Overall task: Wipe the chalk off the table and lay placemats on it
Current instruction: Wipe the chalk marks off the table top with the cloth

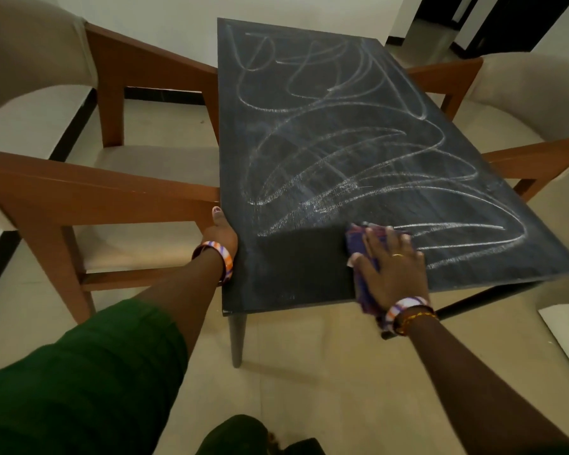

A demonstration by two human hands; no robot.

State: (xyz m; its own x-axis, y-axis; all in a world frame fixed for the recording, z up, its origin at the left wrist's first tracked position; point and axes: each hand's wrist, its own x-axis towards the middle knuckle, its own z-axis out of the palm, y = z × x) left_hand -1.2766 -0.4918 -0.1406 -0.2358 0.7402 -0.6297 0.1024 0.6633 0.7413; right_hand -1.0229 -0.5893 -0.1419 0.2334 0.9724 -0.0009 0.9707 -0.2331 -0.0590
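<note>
Table (pixel 309 159): the dark slate-coloured top fills the middle of the view, with its near short edge toward the person, so both arms reach it without leaning over a chair.
Chairs (pixel 79 192): wooden-framed with pale seats, one on each long side, their arms close against the table's edges.
Chalk (pixel 358 178): looping white scribbles cover most of the top; only a dark rectangular patch at the near left is clean, so the wiping is judged barely begun. No placemats are in view.
Right hand (pixel 388 267): spread flat, fingers straight, pressing down so the whole palm drives the wipe.
Cloth (pixel 358 244): purple, bunched under that palm, at the boundary between the clean patch and the chalk.
Left hand (pixel 219 234): grips the table's left edge, likely to steady it; its fingers are hidden below.
</note>
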